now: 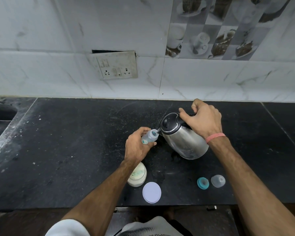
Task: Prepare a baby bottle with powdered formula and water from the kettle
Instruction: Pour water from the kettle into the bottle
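- One kettle [182,140], tilted, handle grasped by the right grip [203,120]; spout at the mouth of one baby bottle [149,136], clasped in the left grip [137,147]
- Nearer than the left grip on the surface [58,142]: one formula jar [138,176]; one white lid [151,192]
- Nearer than the right grip: one teal ring [203,183]; one clear cap [218,181]

A single wide-angle head camera looks forward and steeply down from above the person's chest onto the black counter [66,150], with the tiled wall [58,31] and socket plate [117,65] filling the upper half of the frame and straight lines bowing toward the edges. Both forearms enter from the bottom edge and reach the frame centre, where the left hand [136,147] and right hand [203,120] work at close range. No second view exists, so no part of the scene is shared.
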Action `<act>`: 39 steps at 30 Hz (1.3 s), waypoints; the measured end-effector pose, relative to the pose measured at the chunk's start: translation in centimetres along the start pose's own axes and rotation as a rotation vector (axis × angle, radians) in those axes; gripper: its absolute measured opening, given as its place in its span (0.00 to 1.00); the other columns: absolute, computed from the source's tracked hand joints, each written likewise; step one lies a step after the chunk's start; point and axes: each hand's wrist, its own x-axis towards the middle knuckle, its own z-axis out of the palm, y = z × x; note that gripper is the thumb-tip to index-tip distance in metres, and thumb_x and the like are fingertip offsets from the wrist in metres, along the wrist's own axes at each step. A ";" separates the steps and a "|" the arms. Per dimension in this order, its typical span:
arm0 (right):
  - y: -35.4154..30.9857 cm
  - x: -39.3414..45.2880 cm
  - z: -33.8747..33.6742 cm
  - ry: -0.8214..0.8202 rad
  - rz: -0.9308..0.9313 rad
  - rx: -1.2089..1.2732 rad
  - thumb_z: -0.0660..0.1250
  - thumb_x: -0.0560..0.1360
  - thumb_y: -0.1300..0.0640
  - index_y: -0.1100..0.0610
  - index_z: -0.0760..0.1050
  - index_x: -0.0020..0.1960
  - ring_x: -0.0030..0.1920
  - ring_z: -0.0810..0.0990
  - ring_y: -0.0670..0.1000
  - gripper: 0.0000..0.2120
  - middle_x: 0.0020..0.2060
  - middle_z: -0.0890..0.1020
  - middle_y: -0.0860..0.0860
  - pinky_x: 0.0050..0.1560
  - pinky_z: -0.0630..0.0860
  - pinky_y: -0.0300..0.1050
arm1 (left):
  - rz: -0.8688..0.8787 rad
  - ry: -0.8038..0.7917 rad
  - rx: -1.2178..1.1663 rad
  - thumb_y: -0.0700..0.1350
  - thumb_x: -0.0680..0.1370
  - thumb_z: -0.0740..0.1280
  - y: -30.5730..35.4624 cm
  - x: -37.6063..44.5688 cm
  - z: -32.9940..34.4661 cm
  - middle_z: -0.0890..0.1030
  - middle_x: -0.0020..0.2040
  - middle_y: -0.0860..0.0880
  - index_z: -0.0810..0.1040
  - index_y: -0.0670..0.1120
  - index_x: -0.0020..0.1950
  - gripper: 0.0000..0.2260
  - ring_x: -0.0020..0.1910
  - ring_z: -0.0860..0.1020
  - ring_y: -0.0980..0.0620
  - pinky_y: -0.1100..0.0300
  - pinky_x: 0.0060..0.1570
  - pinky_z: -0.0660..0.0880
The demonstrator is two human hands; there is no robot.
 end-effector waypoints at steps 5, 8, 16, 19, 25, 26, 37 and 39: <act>-0.1 0.1 0.0 0.001 -0.011 -0.015 0.71 0.76 0.33 0.51 0.62 0.38 0.32 0.72 0.57 0.27 0.27 0.72 0.47 0.47 0.75 0.55 | 0.000 -0.013 0.014 0.52 0.69 0.91 -0.2 0.0 0.1 0.88 0.62 0.62 0.82 0.61 0.67 0.31 0.62 0.86 0.60 0.48 0.66 0.86; -0.4 0.1 -0.1 -0.003 -0.018 -0.039 0.70 0.76 0.33 0.51 0.62 0.38 0.33 0.74 0.58 0.27 0.27 0.73 0.48 0.46 0.75 0.55 | -0.009 -0.021 0.006 0.51 0.69 0.91 -0.1 -0.1 0.2 0.88 0.61 0.62 0.83 0.60 0.67 0.30 0.62 0.86 0.60 0.48 0.67 0.86; -0.5 0.2 -0.4 -0.015 -0.022 -0.061 0.70 0.77 0.33 0.52 0.63 0.38 0.35 0.76 0.60 0.26 0.28 0.75 0.49 0.46 0.74 0.53 | -0.009 -0.042 0.003 0.51 0.69 0.91 0.0 -0.1 0.3 0.88 0.61 0.62 0.83 0.60 0.67 0.30 0.62 0.86 0.61 0.49 0.66 0.86; -0.5 0.2 -0.4 -0.025 -0.030 -0.064 0.70 0.77 0.34 0.52 0.63 0.38 0.35 0.77 0.60 0.26 0.28 0.75 0.49 0.45 0.74 0.53 | -0.014 -0.042 0.004 0.51 0.69 0.91 0.1 -0.1 0.3 0.88 0.61 0.62 0.83 0.60 0.66 0.30 0.61 0.86 0.61 0.49 0.66 0.86; -0.3 0.1 -0.4 -0.027 -0.049 -0.062 0.70 0.77 0.34 0.52 0.62 0.37 0.35 0.75 0.58 0.27 0.27 0.73 0.48 0.45 0.72 0.53 | -0.010 -0.043 -0.025 0.50 0.68 0.91 0.0 -0.2 0.3 0.89 0.59 0.62 0.84 0.59 0.66 0.30 0.60 0.86 0.62 0.50 0.66 0.86; -0.3 0.1 -0.4 -0.029 -0.052 -0.063 0.70 0.77 0.34 0.52 0.62 0.37 0.35 0.75 0.59 0.27 0.27 0.73 0.48 0.45 0.71 0.52 | -0.009 -0.045 -0.026 0.50 0.68 0.91 0.0 -0.2 0.3 0.89 0.59 0.62 0.84 0.59 0.66 0.30 0.60 0.86 0.63 0.50 0.66 0.85; -0.1 0.3 -0.4 -0.033 -0.083 -0.079 0.71 0.77 0.35 0.53 0.61 0.35 0.32 0.71 0.55 0.28 0.26 0.69 0.47 0.44 0.69 0.51 | 0.005 -0.052 -0.003 0.52 0.69 0.91 -0.1 -0.2 0.3 0.88 0.60 0.62 0.83 0.62 0.66 0.30 0.61 0.86 0.62 0.49 0.66 0.86; -0.1 0.3 -0.4 -0.038 -0.089 -0.084 0.71 0.77 0.35 0.53 0.60 0.35 0.31 0.70 0.54 0.29 0.26 0.68 0.46 0.43 0.70 0.51 | 0.005 -0.049 -0.006 0.52 0.69 0.91 0.0 -0.2 0.3 0.88 0.60 0.62 0.83 0.61 0.66 0.30 0.61 0.86 0.62 0.49 0.66 0.86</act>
